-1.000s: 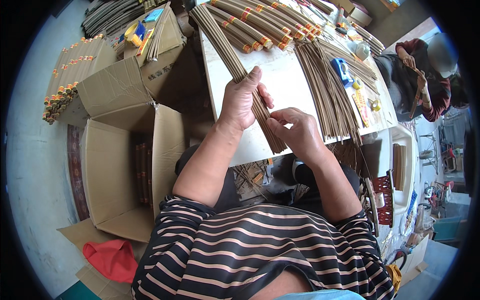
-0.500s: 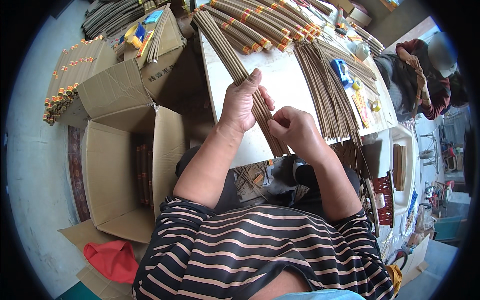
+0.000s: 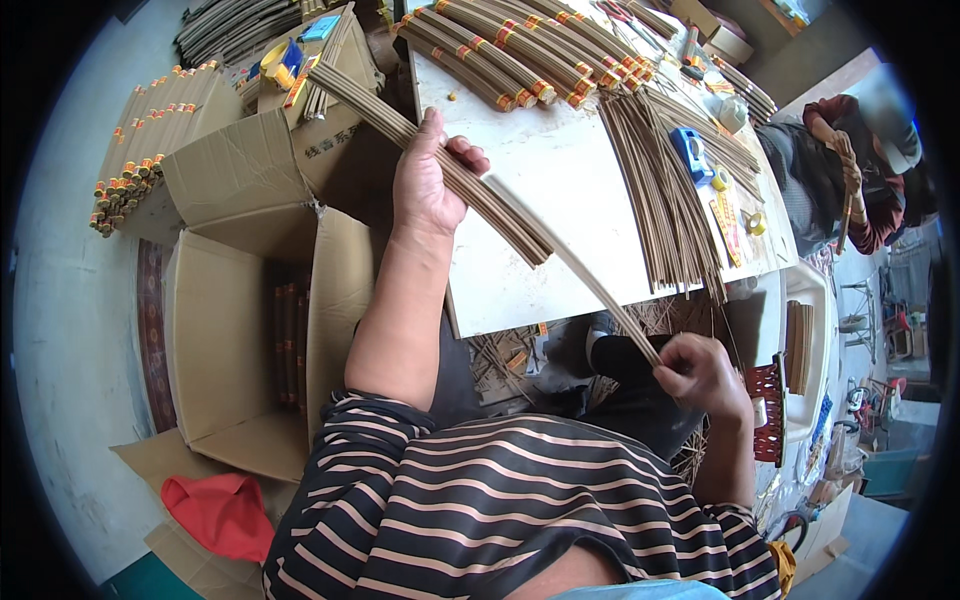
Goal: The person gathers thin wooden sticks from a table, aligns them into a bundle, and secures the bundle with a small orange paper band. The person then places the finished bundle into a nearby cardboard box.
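Note:
My left hand [image 3: 432,185] is wrapped round a bundle of brown incense sticks [image 3: 508,226], held slantwise over the left part of the table. Lower and to the right, past the table's front edge, my right hand [image 3: 703,375] pinches the end of a thin incense stick [image 3: 608,300], perhaps more than one. That stick is blurred by motion and runs up toward the held bundle, apart from it. Right of my hands, a spread of loose incense sticks [image 3: 665,205] lies on the white table [image 3: 540,290].
Banded incense bundles [image 3: 515,55] are stacked at the table's back. A blue tape dispenser [image 3: 689,150] and tape rolls [image 3: 755,222] lie at right. An open cardboard box [image 3: 230,340] stands at left, a red cloth [image 3: 218,515] below it. A co-worker [image 3: 850,170] sits at far right.
My right hand has drawn back from the bundle, down and right, with a thin stick in its fingers. My left hand has shifted left with the bundle, which now lies at a flatter slant.

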A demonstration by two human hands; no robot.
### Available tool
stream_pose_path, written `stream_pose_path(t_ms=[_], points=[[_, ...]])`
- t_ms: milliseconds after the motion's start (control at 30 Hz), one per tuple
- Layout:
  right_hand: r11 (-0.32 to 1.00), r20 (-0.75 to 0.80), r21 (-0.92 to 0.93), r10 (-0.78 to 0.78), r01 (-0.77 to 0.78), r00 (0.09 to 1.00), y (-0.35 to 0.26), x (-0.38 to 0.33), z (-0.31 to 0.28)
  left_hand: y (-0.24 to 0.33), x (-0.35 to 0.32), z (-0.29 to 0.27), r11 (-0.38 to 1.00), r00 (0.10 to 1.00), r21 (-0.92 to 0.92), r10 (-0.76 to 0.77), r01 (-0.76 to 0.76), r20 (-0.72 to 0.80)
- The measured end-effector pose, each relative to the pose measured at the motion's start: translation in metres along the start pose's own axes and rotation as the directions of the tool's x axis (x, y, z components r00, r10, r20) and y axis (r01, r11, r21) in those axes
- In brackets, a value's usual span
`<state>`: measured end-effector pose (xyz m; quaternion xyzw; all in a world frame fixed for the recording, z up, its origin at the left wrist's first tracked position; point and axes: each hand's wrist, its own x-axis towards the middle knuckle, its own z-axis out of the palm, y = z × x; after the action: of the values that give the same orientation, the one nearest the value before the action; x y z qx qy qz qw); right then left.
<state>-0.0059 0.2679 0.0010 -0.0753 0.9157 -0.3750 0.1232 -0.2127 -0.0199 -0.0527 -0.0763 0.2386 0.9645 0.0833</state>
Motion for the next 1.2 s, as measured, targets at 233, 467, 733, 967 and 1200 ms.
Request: stream_pose_path(t_ms=[233, 467, 733, 967, 1200], points=[[0.912, -0.298, 0.292, 0.372, -0.287, 0.879, 0.032, -0.012, -0.011, -0.008, -0.002, 0.003, 0.998, 0.992, 0.016, -0.066, 0.065, 0.105], [0.905, -0.528, 0.146, 0.413, -0.400, 0.742, 0.092, 0.071, -0.024, -0.022, -0.011, 0.010, 0.989, 0.956, 0.054, -0.150, 0.141, 0.252], [0.860, -0.623, -0.404, -0.009, -0.311, 0.782, 0.027, 0.119, -0.004, -0.033, -0.017, 0.010, 0.971, 0.928, 0.137, -0.228, 0.195, 0.296], [0.589, 0.369, 0.741, 0.047, -0.324, 0.928, -0.050, 0.137, 0.074, -0.049, -0.036, 0.026, 0.952, 0.898, 0.167, -0.299, 0.257, 0.323], [0.986, -0.094, -0.150, 0.059, -0.073, 0.994, -0.045, 0.123, 0.094, 0.000, -0.003, 0.007, 0.992, 0.998, 0.114, 0.040, -0.045, 0.047]])
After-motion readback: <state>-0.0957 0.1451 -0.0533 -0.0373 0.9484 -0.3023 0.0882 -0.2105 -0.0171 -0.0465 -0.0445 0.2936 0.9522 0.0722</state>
